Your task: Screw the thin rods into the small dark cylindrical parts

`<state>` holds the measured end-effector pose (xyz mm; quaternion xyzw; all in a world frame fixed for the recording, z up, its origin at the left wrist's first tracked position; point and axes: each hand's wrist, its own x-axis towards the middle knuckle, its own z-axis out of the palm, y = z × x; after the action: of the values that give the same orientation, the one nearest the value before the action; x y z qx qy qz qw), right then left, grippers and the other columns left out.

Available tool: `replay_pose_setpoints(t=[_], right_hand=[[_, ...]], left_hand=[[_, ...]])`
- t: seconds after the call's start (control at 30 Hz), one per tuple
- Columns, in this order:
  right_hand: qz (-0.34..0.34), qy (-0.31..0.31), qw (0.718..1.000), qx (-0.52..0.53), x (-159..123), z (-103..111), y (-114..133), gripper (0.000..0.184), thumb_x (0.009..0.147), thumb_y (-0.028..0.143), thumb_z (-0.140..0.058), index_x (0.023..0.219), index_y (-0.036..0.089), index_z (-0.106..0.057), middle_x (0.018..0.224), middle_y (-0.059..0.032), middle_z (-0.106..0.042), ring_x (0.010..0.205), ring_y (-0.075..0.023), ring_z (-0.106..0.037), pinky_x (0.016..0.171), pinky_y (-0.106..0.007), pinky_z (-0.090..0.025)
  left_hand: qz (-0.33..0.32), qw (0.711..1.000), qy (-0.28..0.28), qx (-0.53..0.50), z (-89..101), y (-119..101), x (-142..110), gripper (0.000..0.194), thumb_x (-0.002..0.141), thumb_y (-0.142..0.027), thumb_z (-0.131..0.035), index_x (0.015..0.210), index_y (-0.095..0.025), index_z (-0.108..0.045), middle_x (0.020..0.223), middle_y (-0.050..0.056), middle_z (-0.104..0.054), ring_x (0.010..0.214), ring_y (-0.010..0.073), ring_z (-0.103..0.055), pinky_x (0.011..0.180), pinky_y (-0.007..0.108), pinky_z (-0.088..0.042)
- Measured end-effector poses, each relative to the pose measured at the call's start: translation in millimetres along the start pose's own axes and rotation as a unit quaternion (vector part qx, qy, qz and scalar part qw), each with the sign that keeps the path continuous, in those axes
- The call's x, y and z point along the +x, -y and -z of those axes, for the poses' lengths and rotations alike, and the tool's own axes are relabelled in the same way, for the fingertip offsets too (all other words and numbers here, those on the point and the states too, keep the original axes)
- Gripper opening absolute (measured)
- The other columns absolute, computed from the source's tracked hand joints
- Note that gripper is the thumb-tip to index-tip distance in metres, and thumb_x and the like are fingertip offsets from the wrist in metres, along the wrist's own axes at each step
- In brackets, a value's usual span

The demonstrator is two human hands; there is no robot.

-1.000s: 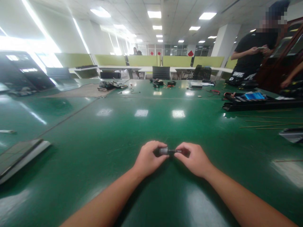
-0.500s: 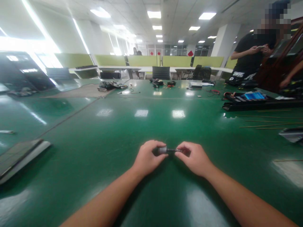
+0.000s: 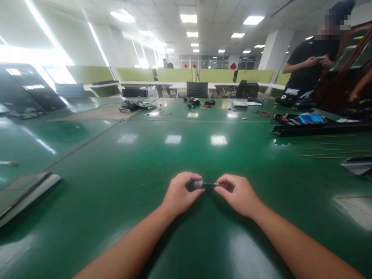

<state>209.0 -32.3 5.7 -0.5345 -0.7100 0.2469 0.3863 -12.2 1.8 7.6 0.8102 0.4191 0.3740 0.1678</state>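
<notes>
Left grip: your left hand (image 3: 180,195) clamps the grey cylinder (image 3: 198,183).
Right grip: your right hand (image 3: 240,195) pinches the dark shaft's (image 3: 208,184) far end.
Cylinder and shaft: in line between your hands, over the green bench (image 3: 186,159).
Joint: appears met; you can't tell if it's fastened.
Remaining: neither part is released.

Here's the green tabletop (image 3: 145,155), wide and glossy! Near left, a flat panel (image 3: 21,193); far left, a brown mat (image 3: 90,112), jumbled parts (image 3: 136,105) at its right edge. Far middle, small dark pieces (image 3: 192,102) cluster. Over right, a long black channel (image 3: 305,130), thin rods (image 3: 334,149) lying just nearer.
</notes>
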Motion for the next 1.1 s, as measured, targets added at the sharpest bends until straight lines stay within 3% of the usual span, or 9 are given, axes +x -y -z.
replay_pose_setpoints(t=[1.1], right_hand=[[-0.003,0.001,1.000,-0.005,1.2,2.4,0.2,0.007,0.082,0.022,-0.066,0.086,0.020,-0.072,0.079,-0.0024,-0.072,0.072,-0.0179,-0.065,0.067,-0.027,-0.048]], left_hand=[[0.032,0.999,-0.011,-0.028,0.3,2.9,0.2,0.025,0.071,-0.016,-0.078,0.095,-0.020,-0.070,0.095,0.004,-0.074,0.089,0.0215,-0.070,0.084,0.036,-0.055]])
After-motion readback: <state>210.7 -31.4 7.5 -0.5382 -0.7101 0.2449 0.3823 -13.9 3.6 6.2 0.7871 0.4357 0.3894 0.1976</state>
